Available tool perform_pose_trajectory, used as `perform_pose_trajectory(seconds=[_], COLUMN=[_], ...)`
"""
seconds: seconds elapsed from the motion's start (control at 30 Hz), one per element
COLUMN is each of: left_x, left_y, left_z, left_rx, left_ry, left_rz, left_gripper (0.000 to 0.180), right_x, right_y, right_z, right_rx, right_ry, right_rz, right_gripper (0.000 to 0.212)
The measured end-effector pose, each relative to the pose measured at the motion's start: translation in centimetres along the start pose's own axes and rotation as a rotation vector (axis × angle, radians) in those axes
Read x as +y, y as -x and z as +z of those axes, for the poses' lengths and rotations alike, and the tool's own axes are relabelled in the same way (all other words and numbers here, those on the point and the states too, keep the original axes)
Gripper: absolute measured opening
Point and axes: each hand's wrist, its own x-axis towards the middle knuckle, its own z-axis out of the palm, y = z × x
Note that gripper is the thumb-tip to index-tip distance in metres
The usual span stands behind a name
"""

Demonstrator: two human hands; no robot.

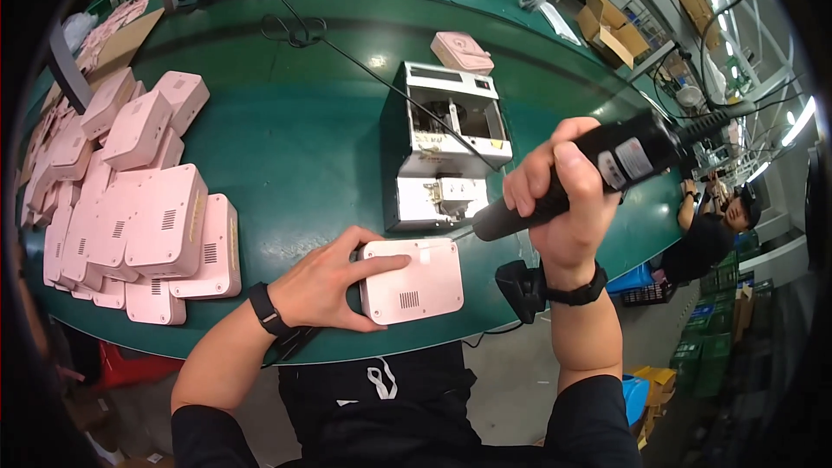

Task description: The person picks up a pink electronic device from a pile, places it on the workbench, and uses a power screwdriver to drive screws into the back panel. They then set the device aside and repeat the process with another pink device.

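A pale pink plastic box-shaped housing (438, 284) lies on the green table near its front edge, its vent slots and corner holes facing up. My left hand (334, 282) grips its left side, with fingers along the back and on top and the thumb at the front. In my right hand (563, 195) is a black corded electric screwdriver (631, 159), held tilted. Its thin bit points down at the housing's far right corner; whether it touches a screw there I cannot tell. Just beyond stands a metal screw feeder (446, 160) with an open window.
Many similar pink housings (165, 221) are piled at the left. Another pink piece (462, 52) lies behind the feeder. A black cable (373, 69) crosses above the table (295, 147). Co-workers sit across the far side and at the right. An open cardboard box (611, 30) stands far right.
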Motion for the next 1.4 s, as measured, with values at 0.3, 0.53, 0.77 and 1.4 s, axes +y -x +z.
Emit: perform_pose_trajectory(seconds=[0.3, 0.53, 0.77, 1.4], left_x=[0.7, 0.0, 1.1, -0.2], left_y=[-1.7, -0.6, -0.9, 1.3], left_z=[-0.4, 1.2, 0.9, 0.3], left_rx=[-0.002, 0.024, 0.05, 0.038], left_ry=[-0.006, -0.089, -0.093, 0.127], left_rz=[-0.01, 0.049, 0.018, 0.009], left_gripper=[0.079, 0.082, 0.088, 0.085], right_x=[0.7, 4.1, 2.5, 1.5], right_y=[1.4, 1.6, 2.2, 2.3], right_z=[-1.8, -1.2, -1.3, -1.7], right_rx=[0.139, 0.113, 0.095, 0.317], right_ry=[-0.123, -0.089, -0.098, -0.058], right_rz=[-0.051, 0.054, 0.064, -0.001], right_gripper=[0.015, 0.015, 0.012, 0.015])
